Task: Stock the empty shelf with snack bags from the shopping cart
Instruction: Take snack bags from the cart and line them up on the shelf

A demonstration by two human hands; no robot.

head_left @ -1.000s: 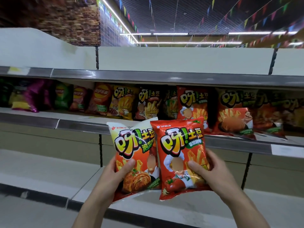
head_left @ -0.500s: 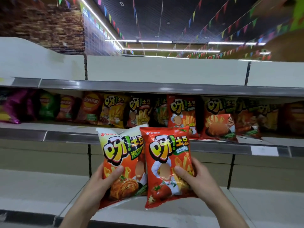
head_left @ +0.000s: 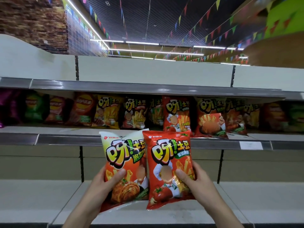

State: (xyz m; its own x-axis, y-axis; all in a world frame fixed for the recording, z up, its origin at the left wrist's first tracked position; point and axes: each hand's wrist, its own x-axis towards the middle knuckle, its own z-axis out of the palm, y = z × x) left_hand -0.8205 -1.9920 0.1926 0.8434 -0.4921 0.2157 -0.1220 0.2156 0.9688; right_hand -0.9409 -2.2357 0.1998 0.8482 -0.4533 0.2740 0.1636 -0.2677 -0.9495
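— Red foil first: right hand (head_left: 197, 183) grips the red tomato bag (head_left: 169, 165) by its right edge, thumb curled across the front, fingers hidden behind.

— And the other?

— Left hand (head_left: 105, 183) holds the white-topped kimchi bag (head_left: 121, 155) the same way, thumb pressed on the front near the lower left, fingers out of sight at the back. Both bags upright, side by side; red one overlaps the right edge of the white-topped one.

— Where do they sit against the shelving?

— Held in the air in front of the middle shelf (head_left: 57, 139), their tops reaching its front rail. Below and behind them, the lower shelf (head_left: 41, 195), bare pale board.

— Further out?

— Row of stocked snack bags (head_left: 177, 112) standing along the middle shelf, yellow, black, red, green, purple toward the left end. White price label (head_left: 250, 145) on the rail to the right. Top shelf (head_left: 148, 87) above, then strings of coloured pennants (head_left: 213, 22) under a dark ceiling.
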